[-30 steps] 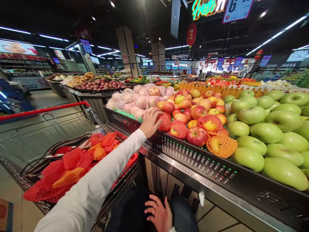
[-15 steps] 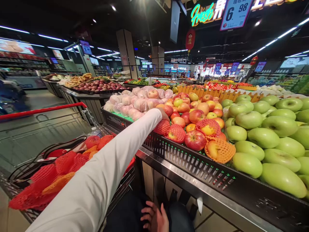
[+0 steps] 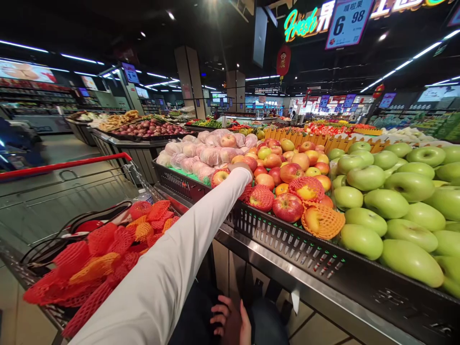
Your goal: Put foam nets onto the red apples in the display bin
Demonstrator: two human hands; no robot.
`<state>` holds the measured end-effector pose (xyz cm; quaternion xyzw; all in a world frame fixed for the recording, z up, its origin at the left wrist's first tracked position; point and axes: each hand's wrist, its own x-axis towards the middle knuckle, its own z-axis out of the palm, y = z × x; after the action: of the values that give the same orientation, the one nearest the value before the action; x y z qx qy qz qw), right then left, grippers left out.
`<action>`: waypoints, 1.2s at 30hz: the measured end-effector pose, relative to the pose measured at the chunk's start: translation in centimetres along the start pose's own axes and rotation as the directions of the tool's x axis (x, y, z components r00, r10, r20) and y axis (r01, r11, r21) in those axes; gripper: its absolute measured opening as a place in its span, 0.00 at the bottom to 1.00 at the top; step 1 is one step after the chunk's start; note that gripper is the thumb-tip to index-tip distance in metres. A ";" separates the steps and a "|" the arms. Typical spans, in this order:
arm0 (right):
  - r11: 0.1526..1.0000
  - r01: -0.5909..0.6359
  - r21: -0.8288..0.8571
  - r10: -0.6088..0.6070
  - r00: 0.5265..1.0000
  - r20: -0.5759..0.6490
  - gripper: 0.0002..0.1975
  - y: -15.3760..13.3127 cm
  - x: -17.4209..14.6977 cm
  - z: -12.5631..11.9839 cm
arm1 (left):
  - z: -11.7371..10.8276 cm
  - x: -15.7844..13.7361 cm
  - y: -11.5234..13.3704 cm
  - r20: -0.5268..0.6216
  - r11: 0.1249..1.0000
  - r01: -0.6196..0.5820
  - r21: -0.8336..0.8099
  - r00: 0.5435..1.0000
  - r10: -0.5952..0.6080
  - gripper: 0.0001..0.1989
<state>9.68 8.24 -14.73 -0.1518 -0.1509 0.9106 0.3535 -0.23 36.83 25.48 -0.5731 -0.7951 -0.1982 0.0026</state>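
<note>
My left arm, in a white sleeve, reaches across to a black crate (image 3: 287, 244) of red and yellow apples (image 3: 287, 206). My left hand (image 3: 241, 166) is among the apples near the crate's left part, its fingers hidden behind the wrist and sleeve. One apple (image 3: 219, 178) lies just left of the wrist; some in front wear red foam nets, and one an orange net (image 3: 323, 221). Low in front of my body, my right hand (image 3: 232, 318) is palm up, fingers apart and slightly curled, with nothing in it.
On the left stands a shopping cart (image 3: 64, 165) with a red handle, holding red and orange foam nets (image 3: 104, 249). Plastic-wrapped pinkish fruit (image 3: 204, 153) fills the crate's left end. Green apples (image 3: 388, 201) are piled on the right. A metal ledge (image 3: 266, 266) runs along the front.
The view has shifted slightly. My left forearm sits further right, uncovering an apple beside the wrist and more nets in the cart. My right hand stays low.
</note>
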 end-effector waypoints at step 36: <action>0.984 -0.081 0.157 0.120 0.960 -0.253 0.32 -0.4 -1.4 1.7 | 18.8 -35.0 -20.3 0.333 0.775 -0.600 -0.198 0.703 0.629 0.39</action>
<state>10.27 7.28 -12.77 -0.2518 -0.0286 0.9080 0.3336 -2.56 5.58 -6.32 -0.8319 -0.5353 -0.1001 -0.1071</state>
